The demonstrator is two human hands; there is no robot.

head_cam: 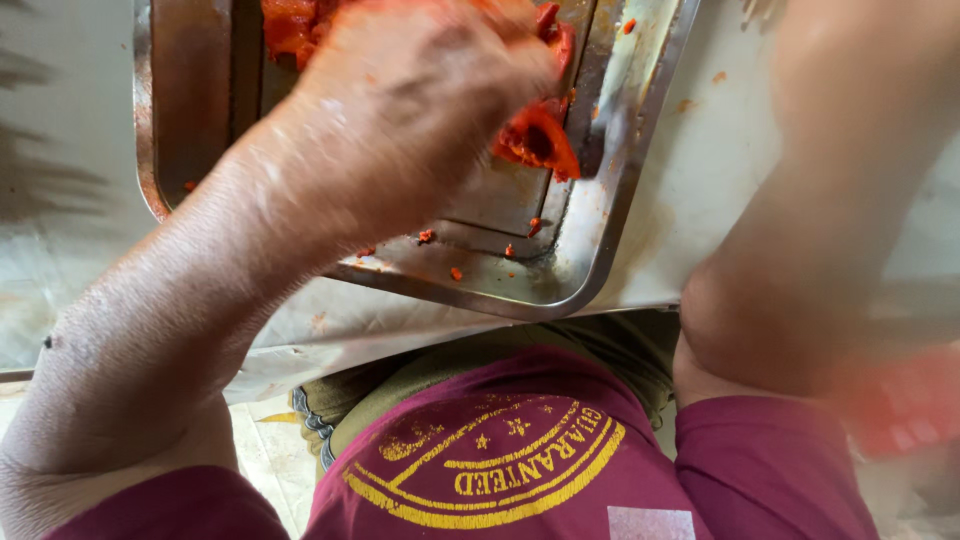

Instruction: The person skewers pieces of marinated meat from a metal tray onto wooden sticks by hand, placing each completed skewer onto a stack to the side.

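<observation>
The pale work surface (700, 200) fills the upper part of the head view, creased in places and marked with small orange smears near its far right. On it lies a rectangular metal tray (600, 215) with rounded corners and a raised rim, set at a slant so that its near corner points toward the person's body; its floor is stepped, dull and streaked with reddish residue. The person wears a maroon shirt (520, 450) with a yellow round print, seen at the bottom of the view over olive-coloured cloth. The right forearm (810, 220) runs up the right side of the view and out at the top, so the right hand is out of sight and its grip cannot be judged. A blurred red object (900, 400) sits at the lower right edge, too indistinct to identify. The left hand (420, 110) reaches across into the tray, back upward, wet and stained orange, fingers curled down and closed into a mass of red pulpy pieces (290, 25) at the tray's far end. One piece (540, 140), bright red-orange, glossy, curved with a dark hollow in its middle, lies against the fingertips toward the tray's right wall; whether it is gripped or merely touched cannot be told. Small red scraps (455, 272) are scattered on the tray floor near its near corner
</observation>
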